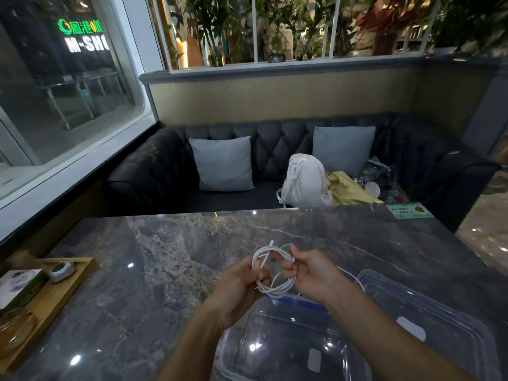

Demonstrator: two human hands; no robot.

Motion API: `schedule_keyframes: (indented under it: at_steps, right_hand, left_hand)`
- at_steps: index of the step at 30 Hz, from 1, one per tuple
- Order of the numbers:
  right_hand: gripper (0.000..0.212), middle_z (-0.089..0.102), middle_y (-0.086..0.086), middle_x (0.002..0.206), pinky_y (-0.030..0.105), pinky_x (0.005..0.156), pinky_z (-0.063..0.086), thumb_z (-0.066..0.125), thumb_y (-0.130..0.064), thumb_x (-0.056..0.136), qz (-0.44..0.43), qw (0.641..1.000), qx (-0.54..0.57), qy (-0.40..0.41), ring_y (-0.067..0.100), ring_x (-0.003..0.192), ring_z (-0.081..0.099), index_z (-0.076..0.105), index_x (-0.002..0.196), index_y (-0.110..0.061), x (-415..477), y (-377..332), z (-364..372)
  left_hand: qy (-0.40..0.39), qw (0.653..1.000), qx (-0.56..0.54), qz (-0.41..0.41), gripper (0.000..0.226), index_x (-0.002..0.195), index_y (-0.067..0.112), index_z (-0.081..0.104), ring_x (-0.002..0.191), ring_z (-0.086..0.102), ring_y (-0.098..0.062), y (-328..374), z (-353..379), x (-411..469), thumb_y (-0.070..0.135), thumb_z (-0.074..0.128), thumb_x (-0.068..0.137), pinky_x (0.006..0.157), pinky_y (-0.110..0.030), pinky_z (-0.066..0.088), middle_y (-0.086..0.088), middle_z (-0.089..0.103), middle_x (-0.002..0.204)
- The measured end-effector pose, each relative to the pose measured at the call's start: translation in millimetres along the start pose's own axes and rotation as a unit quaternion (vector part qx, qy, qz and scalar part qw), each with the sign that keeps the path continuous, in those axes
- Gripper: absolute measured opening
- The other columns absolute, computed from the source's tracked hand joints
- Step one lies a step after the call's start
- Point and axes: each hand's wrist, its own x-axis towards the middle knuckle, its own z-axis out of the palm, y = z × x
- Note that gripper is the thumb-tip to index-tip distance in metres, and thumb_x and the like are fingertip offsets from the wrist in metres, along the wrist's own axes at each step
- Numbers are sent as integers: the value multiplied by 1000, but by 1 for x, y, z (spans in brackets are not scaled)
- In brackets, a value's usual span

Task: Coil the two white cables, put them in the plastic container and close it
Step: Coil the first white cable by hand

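Grey marble table (165, 270): wooden tray (68, 292) at left edge, clear plastic container (236, 339) at near edge, lid (439, 320) just beside it on the right, green card (409, 211) at far right corner.

The thin white cable (277, 287) I hold looks smooth, plastic-sheathed. The grey marble-patterned table top (170, 265) is polished, glossy. The clear rectangular plastic container (233, 342) and blue-rimmed clear plastic lid (450, 323) shine. The light wooden tray (56, 298) is matt; the 2 pale grey cushions (224, 163), cloth.
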Motion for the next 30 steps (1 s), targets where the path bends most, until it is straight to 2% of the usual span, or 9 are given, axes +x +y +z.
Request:
schedule_keyframes:
  at_steps: [4, 9, 13, 16, 19, 23, 25, 27, 30]
  right_hand:
    - [25, 58, 15, 52, 23, 38, 39, 33, -6, 96, -7, 999, 25, 42, 12, 35, 44, 50, 80, 4, 5, 5, -3]
    - [28, 66, 18, 56, 24, 36, 51, 33, -1, 94, -2, 998, 44, 46, 24, 48, 65, 58, 86, 7, 6, 18, 6]
    - [31, 60, 13, 42, 18, 29, 43, 32, 0, 94, -18, 996, 70, 56, 17, 30, 56, 53, 72, 7, 7, 22, 5]
    - [32, 55, 12, 42, 15, 31, 38, 33, -3, 97, -35, 993, 53, 95, 13, 27, 48, 50, 70, 3, 7, 20, 0]
    - [30, 52, 15, 57, 16, 30, 38, 36, -1, 95, -48, 990, 46, 122, 13, 26, 48, 49, 69, 2, 8, 19, 0]
    - [34, 48, 13, 51, 16, 37, 34, 32, 6, 91, -48, 987, 23, 153, 17, 31, 44, 47, 61, -1, 13, 26, -6]
    - [41, 45, 11, 46, 19, 40, 31, 31, 9, 88, -48, 985, 1, 165, 17, 35, 39, 47, 53, -3, 16, 33, -12]
    - [42, 44, 11, 48, 14, 32, 29, 31, 8, 90, -37, 983, -1, 178, 16, 37, 39, 46, 53, -4, 16, 38, -19]
    - [30, 40, 13, 60, 11, 28, 28, 32, 4, 93, -47, 983, -5, 176, 15, 34, 42, 41, 65, -4, 12, 34, -21]
  left_hand:
    - [-12, 962, 262, 77, 12, 89, 27, 67, 68, 63, -5, 6, 18, -4, 29, 55, 89, 60, -20, 51, 5, 67, 75]
    - [212, 731, 628, 163, 34, 88, 8, 63, 82, 65, -30, -1, 44, -1, 37, 46, 90, 69, -36, 48, -13, 70, 90]
    - [243, 659, 694, 159, 29, 103, 6, 52, 87, 66, -34, -1, 42, 8, 31, 40, 94, 67, -35, 47, -14, 67, 99]
    - [236, 621, 717, 212, 24, 106, 12, 47, 59, 66, -24, 3, 32, 3, 19, 60, 87, 46, -28, 47, -7, 65, 90]
    - [175, 539, 776, 277, 38, 86, 12, 67, 30, 49, -16, -1, 27, 3, 6, 86, 53, 25, -22, 40, -6, 64, 71]
    - [128, 434, 865, 218, 34, 50, 14, 63, 25, 47, -11, 4, 32, 9, 20, 89, 28, 27, -14, 30, -5, 58, 43]
    - [43, 425, 887, 178, 24, 63, 12, 68, 49, 66, -15, 7, 40, 9, 29, 81, 52, 34, -17, 30, -9, 68, 58]
    - [-63, 435, 888, 133, 20, 100, 1, 62, 94, 67, -32, 1, 33, 18, 12, 51, 87, 51, -27, 38, -19, 68, 103]
    - [-62, 520, 845, 105, 26, 116, 6, 52, 106, 59, -36, 1, 13, 19, 7, 45, 91, 79, -43, 47, -18, 60, 119]
